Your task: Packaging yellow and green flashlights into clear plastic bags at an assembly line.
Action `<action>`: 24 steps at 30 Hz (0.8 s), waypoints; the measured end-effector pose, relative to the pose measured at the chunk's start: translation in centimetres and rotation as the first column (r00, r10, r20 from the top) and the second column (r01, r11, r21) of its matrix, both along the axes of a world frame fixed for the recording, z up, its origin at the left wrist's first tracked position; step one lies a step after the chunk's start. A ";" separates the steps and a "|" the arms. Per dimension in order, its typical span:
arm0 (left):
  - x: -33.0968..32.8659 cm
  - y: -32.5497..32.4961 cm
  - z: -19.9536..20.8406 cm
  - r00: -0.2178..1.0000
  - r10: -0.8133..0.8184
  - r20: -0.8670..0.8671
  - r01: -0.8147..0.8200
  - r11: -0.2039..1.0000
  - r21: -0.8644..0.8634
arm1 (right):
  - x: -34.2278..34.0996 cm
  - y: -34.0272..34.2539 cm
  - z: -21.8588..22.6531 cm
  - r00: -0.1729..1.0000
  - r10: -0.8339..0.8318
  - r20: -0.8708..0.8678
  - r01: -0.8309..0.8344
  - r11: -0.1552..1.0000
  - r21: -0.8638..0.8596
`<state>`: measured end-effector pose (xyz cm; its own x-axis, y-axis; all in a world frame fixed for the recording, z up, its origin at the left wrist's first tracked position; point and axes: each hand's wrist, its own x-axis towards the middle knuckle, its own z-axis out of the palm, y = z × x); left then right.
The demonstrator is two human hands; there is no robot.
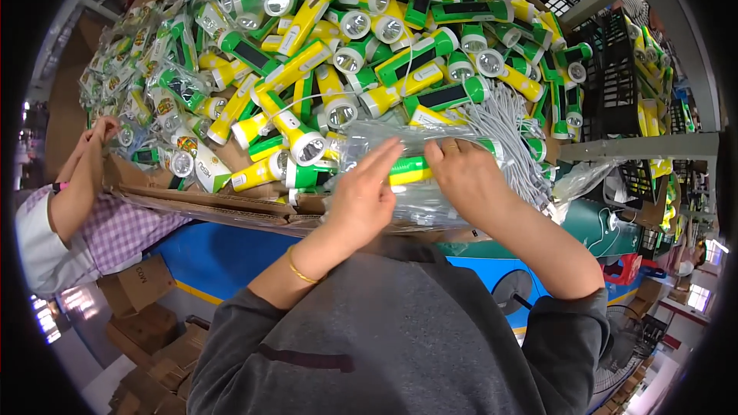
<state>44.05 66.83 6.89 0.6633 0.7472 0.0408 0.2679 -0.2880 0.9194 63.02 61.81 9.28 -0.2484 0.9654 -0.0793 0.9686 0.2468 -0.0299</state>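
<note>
Right in front of me, at the near edge of the pile, lies a green and yellow flashlight (410, 170) with clear plastic bags around and under it. My left hand (360, 198) rests at its left end, fingers stretched out against the plastic. Bent over the flashlight's right part, my right hand (470, 183) has its fingers curled onto it and the film. The palms hide both ends in part. A clear plastic bag (430, 211) spreads below the hands. Beyond them is a large heap of similar flashlights (307, 61).
White cables (507, 131) lie bundled right of my hands. Bagged flashlights (127, 69) pile up at the left. A cardboard edge (223, 211) borders the heap. Black crates (611, 69) and a metal frame (638, 147) stand at the right. A co-worker's hands (100, 132) work at the left.
</note>
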 end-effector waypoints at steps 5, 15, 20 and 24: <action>0.3 0.2 0.1 0.999 -0.035 0.012 0.029 0.946 0.322 | 1.5 3.3 1.1 0.975 0.222 -0.020 -0.221 0.955 -0.200; -0.3 -0.5 -2.1 0.998 -0.038 0.041 0.024 0.955 0.297 | 4.6 20.9 -5.8 0.854 -0.383 -0.353 0.468 0.860 0.201; -1.3 1.2 -1.4 0.999 0.018 0.048 -0.018 1.000 -0.012 | -1.0 13.2 3.5 0.082 0.013 -0.997 0.189 0.982 0.029; -1.6 3.7 -2.0 0.971 -0.040 0.236 0.155 0.856 -0.493 | 1.3 6.1 2.1 0.083 -0.078 -0.994 0.023 0.997 -0.076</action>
